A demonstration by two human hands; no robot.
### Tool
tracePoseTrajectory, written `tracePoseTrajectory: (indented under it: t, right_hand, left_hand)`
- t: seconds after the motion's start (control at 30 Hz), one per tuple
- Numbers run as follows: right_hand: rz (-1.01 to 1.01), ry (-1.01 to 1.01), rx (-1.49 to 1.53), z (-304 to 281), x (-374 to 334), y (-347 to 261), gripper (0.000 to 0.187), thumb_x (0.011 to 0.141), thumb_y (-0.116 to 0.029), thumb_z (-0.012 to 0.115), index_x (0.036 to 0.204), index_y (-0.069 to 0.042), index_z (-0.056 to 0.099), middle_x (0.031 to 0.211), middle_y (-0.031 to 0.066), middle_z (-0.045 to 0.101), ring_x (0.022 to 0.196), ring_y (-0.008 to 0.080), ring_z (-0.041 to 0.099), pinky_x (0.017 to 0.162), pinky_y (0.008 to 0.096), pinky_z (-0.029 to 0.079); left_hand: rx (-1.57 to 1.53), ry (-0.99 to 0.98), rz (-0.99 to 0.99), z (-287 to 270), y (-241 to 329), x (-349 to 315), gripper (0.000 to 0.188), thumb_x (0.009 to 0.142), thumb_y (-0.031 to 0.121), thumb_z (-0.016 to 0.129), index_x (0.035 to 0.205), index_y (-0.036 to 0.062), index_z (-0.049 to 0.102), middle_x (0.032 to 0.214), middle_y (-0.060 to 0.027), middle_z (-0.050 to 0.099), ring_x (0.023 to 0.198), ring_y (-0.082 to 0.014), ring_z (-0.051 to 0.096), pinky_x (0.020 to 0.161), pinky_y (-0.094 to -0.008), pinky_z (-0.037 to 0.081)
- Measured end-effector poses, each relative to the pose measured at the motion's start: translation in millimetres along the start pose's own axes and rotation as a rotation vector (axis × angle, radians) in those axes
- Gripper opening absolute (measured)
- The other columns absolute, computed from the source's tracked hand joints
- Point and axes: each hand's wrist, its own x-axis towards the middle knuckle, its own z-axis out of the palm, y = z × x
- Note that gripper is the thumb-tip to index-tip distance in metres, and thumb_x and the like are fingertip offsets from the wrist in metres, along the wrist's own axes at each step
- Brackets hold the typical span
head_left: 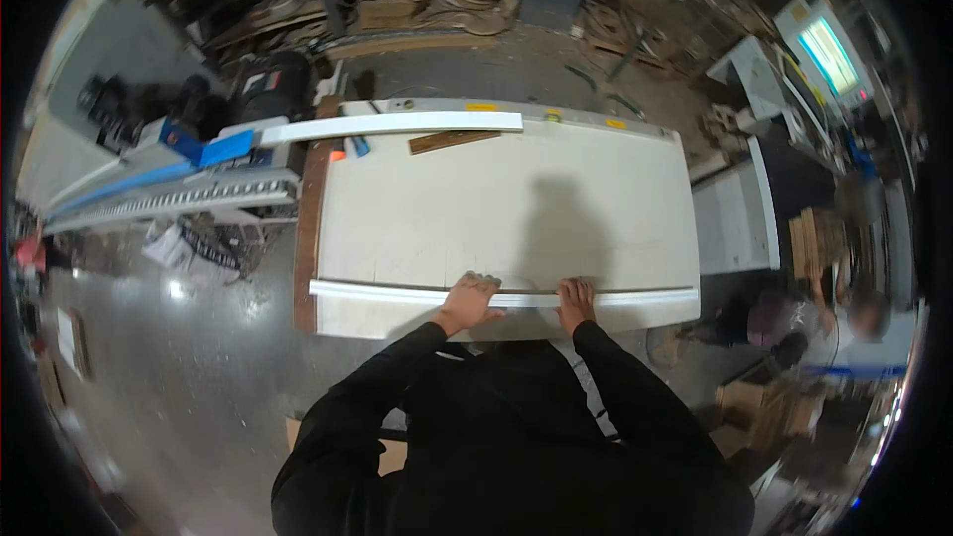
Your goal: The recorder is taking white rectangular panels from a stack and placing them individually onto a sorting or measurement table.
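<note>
A long, thin white strip [397, 294] lies across the near side of a pale work table [427, 218], roughly along its front edge. My left hand [470, 303] is closed over the strip near its middle, fingers bent over the far side. A short way to the right, my right hand [576, 304] grips the same strip, its fingers curled over it. A narrow dark line runs along the strip's far edge. My body's shadow falls on the tabletop beyond the right hand.
Another white strip [397, 124] reaches from a blue-and-white machine [228, 146] over the table's far side. Near it lie a brown wood piece [452, 141] and a grey metal bar [516, 111]. A lit screen [829, 56] and a co-worker [794, 323] are to the right.
</note>
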Motion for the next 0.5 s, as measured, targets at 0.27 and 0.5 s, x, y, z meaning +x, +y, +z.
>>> tracePoseTrajectory:
  t: [0.27,0.5]
  right_hand:
    - [0.083,0.018,-0.003,18,2,5,0.054,0.083,-0.022,0.078,0.132,-0.007,0.06,0.137,0.0093,0.056,0.138,0.0334,0.046,0.125,0.0526,0.028]
    - [0.165,0.006,0.069,18,-4,6,0.04,0.087,-0.025,0.073,0.124,-0.011,0.065,0.14,0.0093,0.057,0.14,0.0301,0.046,0.124,0.0458,0.031]
  left_hand:
    - [0.259,0.504,-0.129,-128,-197,92,0.08,0.087,0.042,0.079,0.143,-0.0071,0.051,0.14,-0.0271,0.058,0.132,-0.0431,0.051,0.116,-0.0493,0.039]
    - [0.683,-0.133,-0.482,-210,-353,172,0.113,0.086,0.046,0.081,0.164,-0.0065,0.018,0.164,-0.0215,0.038,0.153,-0.0384,0.034,0.126,-0.0487,0.027]
